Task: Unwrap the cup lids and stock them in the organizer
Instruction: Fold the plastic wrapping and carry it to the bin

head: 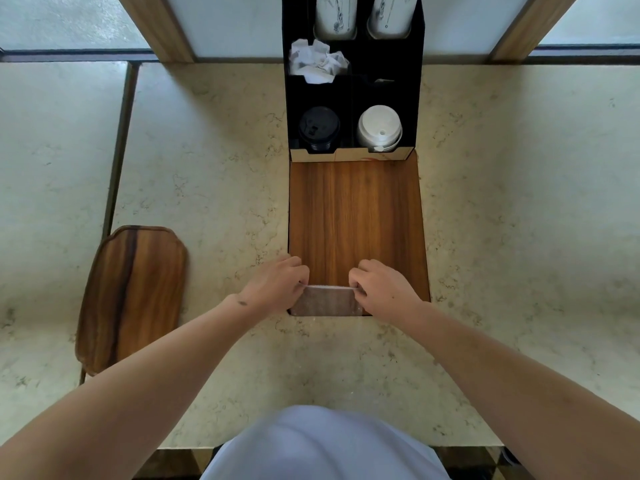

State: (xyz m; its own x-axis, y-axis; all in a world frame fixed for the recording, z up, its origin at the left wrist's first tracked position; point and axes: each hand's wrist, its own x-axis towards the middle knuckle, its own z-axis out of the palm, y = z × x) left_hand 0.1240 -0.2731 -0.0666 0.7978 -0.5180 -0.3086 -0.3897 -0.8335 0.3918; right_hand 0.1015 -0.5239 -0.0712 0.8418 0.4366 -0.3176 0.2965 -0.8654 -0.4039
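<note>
**Wrap held crosswise between both hands, organizer dead ahead**

The left hand (277, 282) and right hand (379, 285) each pinch one end of a clear plastic wrap (327, 301), stretched taut at the near edge of the wooden board (356, 216) on the bench (214, 188). The wrap's long axis runs left to right, so both hands are equally near. No lids are visible inside it. The organizer (353, 98) stands straight ahead, past the board, well apart from the hands. Its front compartments hold black lids (318, 128) on the left and white lids (380, 128) on the right.
</note>
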